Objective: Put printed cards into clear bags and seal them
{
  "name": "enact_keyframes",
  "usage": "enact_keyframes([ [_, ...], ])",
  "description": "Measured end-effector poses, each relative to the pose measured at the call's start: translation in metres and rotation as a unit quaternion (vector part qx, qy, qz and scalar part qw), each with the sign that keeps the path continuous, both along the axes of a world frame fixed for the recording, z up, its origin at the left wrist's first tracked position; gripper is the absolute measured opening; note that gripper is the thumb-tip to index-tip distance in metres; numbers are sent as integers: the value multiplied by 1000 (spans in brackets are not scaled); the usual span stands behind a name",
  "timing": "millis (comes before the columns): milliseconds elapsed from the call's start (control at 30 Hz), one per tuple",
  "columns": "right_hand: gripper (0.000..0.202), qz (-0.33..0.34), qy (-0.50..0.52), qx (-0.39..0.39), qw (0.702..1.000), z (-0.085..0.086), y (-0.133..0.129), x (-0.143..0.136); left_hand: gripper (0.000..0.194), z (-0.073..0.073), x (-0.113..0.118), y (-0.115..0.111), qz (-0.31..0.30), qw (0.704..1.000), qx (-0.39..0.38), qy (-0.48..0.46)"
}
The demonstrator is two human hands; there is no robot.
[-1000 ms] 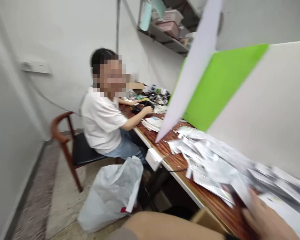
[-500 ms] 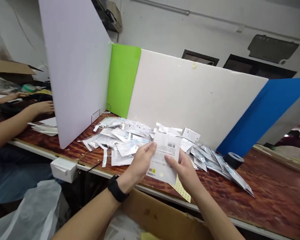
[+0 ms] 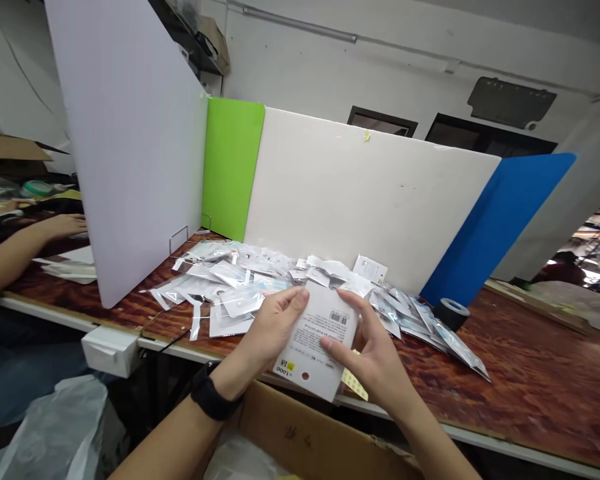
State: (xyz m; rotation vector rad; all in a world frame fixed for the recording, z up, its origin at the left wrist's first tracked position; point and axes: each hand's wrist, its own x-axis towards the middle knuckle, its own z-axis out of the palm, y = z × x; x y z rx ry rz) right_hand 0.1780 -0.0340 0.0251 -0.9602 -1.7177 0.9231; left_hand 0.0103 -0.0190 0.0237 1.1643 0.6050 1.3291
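Observation:
A white printed card packet [image 3: 320,327] with a barcode and small text is held between my two hands above the table's front edge. My left hand [image 3: 283,320] pinches its left edge, thumb on the face. My right hand [image 3: 373,347] grips the right side, its thumb on the printed side and a finger at the upper edge. A small round brown spot shows near the packet's lower edge. Behind it lies a heap of clear-bagged packets [image 3: 235,300]. Part of a yellow dotted sticker sheet [image 3: 354,385] shows below my right hand.
White, green and blue partition boards [image 3: 370,193] stand behind the heap. A roll of black tape [image 3: 451,313] sits at right. Below the table edge is an open cardboard box [image 3: 300,427]. Left of the divider, a co-worker's arm [image 3: 35,240] rests near papers.
The packet has come lower and nearer, and tilted in my hands. A finger of my right hand now shows at its upper edge. The camera view has shifted slightly to the right.

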Motion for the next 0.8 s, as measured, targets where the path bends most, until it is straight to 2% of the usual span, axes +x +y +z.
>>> enact_keyframes([
  [100,50,30,-10,-2,999,-3,2,2,30,-1,1,-1,48,999,-10,-3],
  [233,41,65,-51,12,996,-9,5,-1,26,-4,-2,3,66,997,-32,-29],
  [300,36,26,-105,72,992,-9,6,-2,23,-5,-6,6,80,996,-29,-32],
  [333,35,-24,-137,132,981,-9,5,-2,23,-6,-7,7,87,995,-29,-32],
  [367,34,-89,-164,207,960,-7,5,-2,22,-6,-7,8,95,995,-29,-31],
  [433,30,-213,-185,363,888,-4,3,-3,22,-6,-6,7,106,994,-26,-19],
  [467,27,-246,-184,425,851,-2,2,-3,22,-5,-4,6,110,994,-23,-8],
  [500,25,-252,-182,466,828,0,0,-4,21,-4,-1,3,113,993,-20,1],
  [533,24,-239,-181,489,819,2,-1,-5,19,-3,2,0,113,993,-10,14],
  [633,24,-188,-172,490,833,5,-4,-10,19,0,11,-11,105,985,89,101],
  [733,16,-203,-156,467,847,7,-5,-12,31,1,16,-22,106,951,199,214],
  [800,12,-208,-152,454,853,8,-5,-12,34,0,16,-26,116,936,217,251],
])
